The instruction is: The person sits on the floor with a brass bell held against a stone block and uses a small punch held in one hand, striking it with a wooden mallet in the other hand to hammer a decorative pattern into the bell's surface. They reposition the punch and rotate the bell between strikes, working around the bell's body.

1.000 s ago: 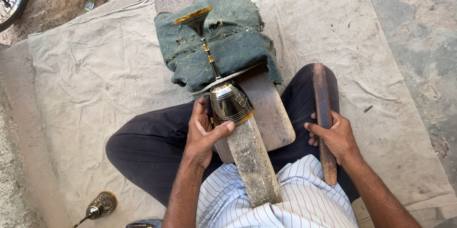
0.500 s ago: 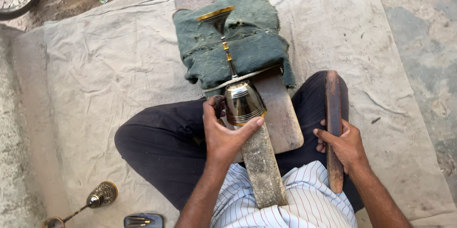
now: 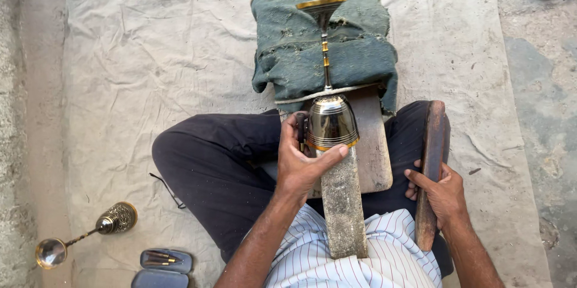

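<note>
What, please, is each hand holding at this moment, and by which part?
The left hand grips the shiny brass goblet-shaped piece around its bell-shaped end; the right hand holds the dark wooden stick near its middle.

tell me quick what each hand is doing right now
Left hand: closed on the metal bell resting on the plank.
Right hand: closed on a dark wooden bar.

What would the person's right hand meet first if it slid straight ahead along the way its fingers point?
The right hand already grips the dark wooden bar; going on up and forward, it would probably run along it to the grey sheet, though depth is unclear.
</note>
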`<action>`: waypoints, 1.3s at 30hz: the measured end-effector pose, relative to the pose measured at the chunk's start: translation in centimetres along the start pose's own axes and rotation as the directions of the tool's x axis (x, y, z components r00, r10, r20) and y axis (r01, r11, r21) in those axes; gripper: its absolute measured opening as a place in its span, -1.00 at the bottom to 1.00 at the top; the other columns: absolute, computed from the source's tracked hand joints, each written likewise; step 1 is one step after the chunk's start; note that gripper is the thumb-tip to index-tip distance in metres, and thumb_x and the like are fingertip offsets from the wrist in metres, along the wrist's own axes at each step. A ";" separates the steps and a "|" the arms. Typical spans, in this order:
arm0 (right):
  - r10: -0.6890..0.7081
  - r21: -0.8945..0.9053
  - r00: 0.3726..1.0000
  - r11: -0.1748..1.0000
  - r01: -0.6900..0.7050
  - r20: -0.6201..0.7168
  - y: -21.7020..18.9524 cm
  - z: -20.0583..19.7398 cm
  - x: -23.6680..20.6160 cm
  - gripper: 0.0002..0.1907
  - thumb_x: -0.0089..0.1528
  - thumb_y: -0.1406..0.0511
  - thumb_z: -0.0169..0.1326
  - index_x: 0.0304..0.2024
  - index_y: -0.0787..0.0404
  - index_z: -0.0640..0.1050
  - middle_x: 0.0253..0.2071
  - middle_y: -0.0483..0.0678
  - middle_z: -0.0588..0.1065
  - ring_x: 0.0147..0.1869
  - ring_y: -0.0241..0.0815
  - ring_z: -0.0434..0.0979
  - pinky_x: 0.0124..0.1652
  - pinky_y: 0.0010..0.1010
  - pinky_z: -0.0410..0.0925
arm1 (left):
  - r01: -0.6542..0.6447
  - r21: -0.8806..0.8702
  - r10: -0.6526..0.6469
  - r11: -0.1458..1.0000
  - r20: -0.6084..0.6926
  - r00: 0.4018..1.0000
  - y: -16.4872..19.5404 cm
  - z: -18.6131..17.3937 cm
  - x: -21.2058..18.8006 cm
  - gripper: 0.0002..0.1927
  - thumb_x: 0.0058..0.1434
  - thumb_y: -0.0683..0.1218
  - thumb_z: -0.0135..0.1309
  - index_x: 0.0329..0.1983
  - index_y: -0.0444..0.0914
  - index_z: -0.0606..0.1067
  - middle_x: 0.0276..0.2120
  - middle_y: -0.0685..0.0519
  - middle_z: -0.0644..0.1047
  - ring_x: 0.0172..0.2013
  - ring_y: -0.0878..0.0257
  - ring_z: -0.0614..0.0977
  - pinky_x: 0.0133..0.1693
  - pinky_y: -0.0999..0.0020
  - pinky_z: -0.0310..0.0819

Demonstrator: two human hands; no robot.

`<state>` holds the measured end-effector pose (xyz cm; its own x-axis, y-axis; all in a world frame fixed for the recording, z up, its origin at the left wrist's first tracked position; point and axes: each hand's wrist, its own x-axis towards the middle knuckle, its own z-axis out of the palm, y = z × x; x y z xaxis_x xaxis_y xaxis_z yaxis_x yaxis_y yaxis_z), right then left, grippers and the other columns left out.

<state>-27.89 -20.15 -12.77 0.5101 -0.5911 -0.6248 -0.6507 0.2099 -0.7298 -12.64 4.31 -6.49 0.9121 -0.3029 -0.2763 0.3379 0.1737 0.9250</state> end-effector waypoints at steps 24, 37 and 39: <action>0.003 -0.011 1.000 1.000 -0.003 -0.007 -0.5 0.1 -0.5 -0.65 0.13 0.40 0.27 -0.05 0.33 0.52 -0.53 -0.02 0.49 -0.56 -0.21 0.52 -0.55 -0.40 0.41 | -0.044 0.126 0.040 0.991 0.033 0.999 0.0 -0.3 0.0 -0.04 -0.10 0.03 0.47 0.29 -0.33 0.23 0.07 -0.16 0.42 0.15 0.09 0.53 0.14 0.16 0.61; 0.014 0.005 0.999 1.000 -0.014 0.030 -0.4 -0.6 -0.4 -0.63 0.11 0.40 0.29 -0.05 0.33 0.51 -0.52 -0.01 0.48 -0.56 -0.20 0.53 -0.54 -0.39 0.43 | -0.164 0.703 0.066 0.692 0.165 0.984 0.8 -10.2 -2.2 -0.68 0.36 -0.18 0.06 0.16 -0.28 0.53 0.03 -0.06 0.46 -0.04 0.11 0.56 -0.10 0.20 0.53; 0.009 0.013 0.999 1.000 -0.010 0.039 -0.2 -0.7 -0.4 -0.62 0.11 0.40 0.29 -0.05 0.33 0.51 -0.52 -0.02 0.48 -0.56 -0.19 0.53 -0.54 -0.39 0.42 | -0.095 0.964 0.007 0.249 0.096 0.995 1.2 -12.6 -4.0 -0.69 0.30 -0.24 0.04 0.10 -0.29 0.52 -0.02 -0.15 0.42 -0.14 -0.05 0.58 -0.16 0.06 0.51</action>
<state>-28.33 -20.51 -12.20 0.5256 -0.5585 -0.6417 -0.6480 0.2258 -0.7274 -12.97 17.51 -7.58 0.8879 -0.3902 -0.2435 -0.2262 -0.8314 0.5076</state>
